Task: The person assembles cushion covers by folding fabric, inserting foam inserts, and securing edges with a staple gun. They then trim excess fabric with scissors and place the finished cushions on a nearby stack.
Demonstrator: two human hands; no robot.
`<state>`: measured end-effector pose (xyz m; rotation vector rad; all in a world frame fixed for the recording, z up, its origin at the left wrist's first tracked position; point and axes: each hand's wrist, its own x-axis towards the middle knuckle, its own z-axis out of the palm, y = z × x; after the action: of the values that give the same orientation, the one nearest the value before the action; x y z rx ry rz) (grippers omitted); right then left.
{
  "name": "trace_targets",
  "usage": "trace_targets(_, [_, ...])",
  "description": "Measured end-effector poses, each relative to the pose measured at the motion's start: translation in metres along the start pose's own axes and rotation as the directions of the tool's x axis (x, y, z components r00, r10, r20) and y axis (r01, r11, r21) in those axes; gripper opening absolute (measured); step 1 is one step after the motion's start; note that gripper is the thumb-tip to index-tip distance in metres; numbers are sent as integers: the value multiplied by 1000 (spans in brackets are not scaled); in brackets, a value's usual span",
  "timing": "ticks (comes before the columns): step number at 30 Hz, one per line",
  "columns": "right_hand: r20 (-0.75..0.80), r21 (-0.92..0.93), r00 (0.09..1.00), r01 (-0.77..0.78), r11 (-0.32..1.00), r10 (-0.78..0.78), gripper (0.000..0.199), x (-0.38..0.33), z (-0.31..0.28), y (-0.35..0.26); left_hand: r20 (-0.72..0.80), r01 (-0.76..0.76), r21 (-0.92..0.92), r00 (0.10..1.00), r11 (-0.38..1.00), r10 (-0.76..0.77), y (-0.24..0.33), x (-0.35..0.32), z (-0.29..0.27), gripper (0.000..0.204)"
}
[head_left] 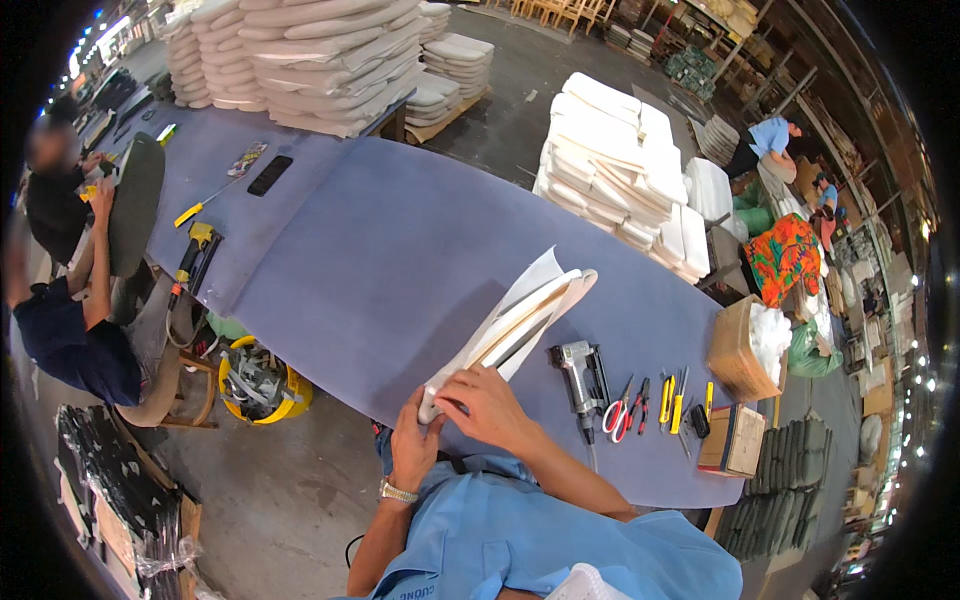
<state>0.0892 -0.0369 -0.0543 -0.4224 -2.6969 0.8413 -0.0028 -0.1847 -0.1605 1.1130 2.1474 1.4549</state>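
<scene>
Above the near edge of the table I hold a white-covered seat panel, tilted up on its edge. Its open underside shows a tan, wood-coloured band and a dark strip, and a loose flap of the cover stands up at the far end. My left hand is closed round the lower left corner. The fingers of my right hand are curled and pressed on the cover's edge beside that corner. Right of the panel, a pneumatic staple gun lies on the table.
Scissors, pliers and yellow-handled screwdrivers lie right of the staple gun, near a small cardboard box. White cushions are stacked beyond the blue table. At left, a co-worker handles a dark panel.
</scene>
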Motion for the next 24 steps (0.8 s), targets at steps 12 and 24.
trace_targets(12, [-199,175,950,-206,963,240,17,-22,-6,-19,-3,-143,51,990,988,144,8,-7,-13,53])
trace_targets(24, [-197,152,901,-362,920,387,17,-36,27,-10,131,-293,65,950,954,283,4,1,-23,60])
